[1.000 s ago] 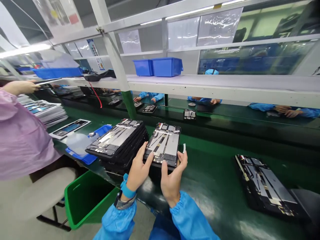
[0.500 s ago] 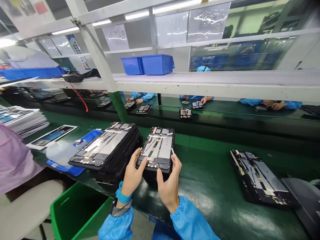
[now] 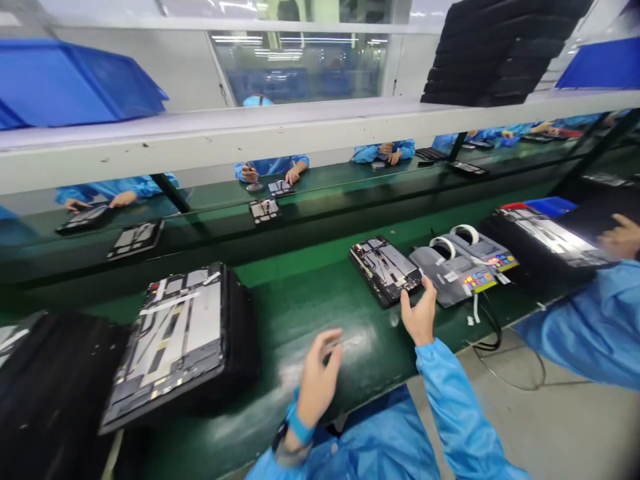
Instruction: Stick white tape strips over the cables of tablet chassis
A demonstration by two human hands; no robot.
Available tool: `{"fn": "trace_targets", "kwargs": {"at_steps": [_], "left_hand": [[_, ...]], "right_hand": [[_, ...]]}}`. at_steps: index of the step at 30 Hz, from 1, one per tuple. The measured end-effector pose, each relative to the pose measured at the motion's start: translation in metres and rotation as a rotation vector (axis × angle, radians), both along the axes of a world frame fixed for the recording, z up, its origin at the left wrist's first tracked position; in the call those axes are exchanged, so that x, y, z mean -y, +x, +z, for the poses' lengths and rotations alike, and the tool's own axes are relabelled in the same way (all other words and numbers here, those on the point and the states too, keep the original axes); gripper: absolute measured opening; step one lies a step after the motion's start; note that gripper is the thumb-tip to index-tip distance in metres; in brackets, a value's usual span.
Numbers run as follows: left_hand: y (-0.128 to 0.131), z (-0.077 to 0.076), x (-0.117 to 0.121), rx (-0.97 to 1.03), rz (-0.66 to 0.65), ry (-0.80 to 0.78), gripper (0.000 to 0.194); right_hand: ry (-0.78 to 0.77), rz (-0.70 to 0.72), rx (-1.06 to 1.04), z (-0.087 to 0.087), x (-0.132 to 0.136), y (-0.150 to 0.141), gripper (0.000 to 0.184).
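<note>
My right hand [image 3: 420, 312] is at the near right corner of an opened tablet [image 3: 386, 268], thumb on the near edge and fingers at the right side. This tablet lies on the green bench with its battery, cables and boards showing. My left hand [image 3: 320, 377] hovers over the bench's front part, fingers loosely curled and apart from the thumb, holding nothing. To its left stands a stack of opened tablets [image 3: 173, 333], the top one with a white strip across it. A second, darker stack [image 3: 55, 393] is at the far left, partly cut off.
Two grey tape dispensers [image 3: 453, 273] with white rolls and lit buttons stand right of the tablet. Beyond them is another tablet stack [image 3: 545, 237], with a co-worker's hand [image 3: 623, 237] beside it. A white shelf [image 3: 300, 127] crosses above; co-workers' hands show behind it.
My view has swung to the right. Both hands have left the tablet stack; the right has reached the single tablet near the dispensers, and the left has drawn back over the bench.
</note>
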State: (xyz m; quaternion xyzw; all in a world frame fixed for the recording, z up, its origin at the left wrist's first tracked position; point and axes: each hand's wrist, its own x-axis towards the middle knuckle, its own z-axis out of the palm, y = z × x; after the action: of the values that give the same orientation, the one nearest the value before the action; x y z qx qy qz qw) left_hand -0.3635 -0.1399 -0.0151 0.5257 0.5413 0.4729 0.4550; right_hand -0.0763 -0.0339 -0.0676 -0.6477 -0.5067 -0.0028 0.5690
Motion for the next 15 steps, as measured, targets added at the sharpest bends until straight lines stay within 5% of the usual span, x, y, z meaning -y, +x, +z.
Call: {"fn": "trace_targets", "kwargs": {"at_steps": [3,7,15], "left_hand": [[0.086,-0.019,-0.07,0.092,-0.106,-0.112,0.053],[0.148,-0.034,-0.133,0.127,-0.03,-0.208,0.063],[0.149,-0.048,-0.19,0.022,0.136,-0.14,0.049]], "right_hand": [[-0.04,0.008,0.086,-0.008,-0.014,0.024,0.074],[-0.028,0.0,0.157,-0.013,-0.025,0.03,0.078],[-0.013,0.066,0.137,-0.008,-0.029,0.028,0.075]]}}
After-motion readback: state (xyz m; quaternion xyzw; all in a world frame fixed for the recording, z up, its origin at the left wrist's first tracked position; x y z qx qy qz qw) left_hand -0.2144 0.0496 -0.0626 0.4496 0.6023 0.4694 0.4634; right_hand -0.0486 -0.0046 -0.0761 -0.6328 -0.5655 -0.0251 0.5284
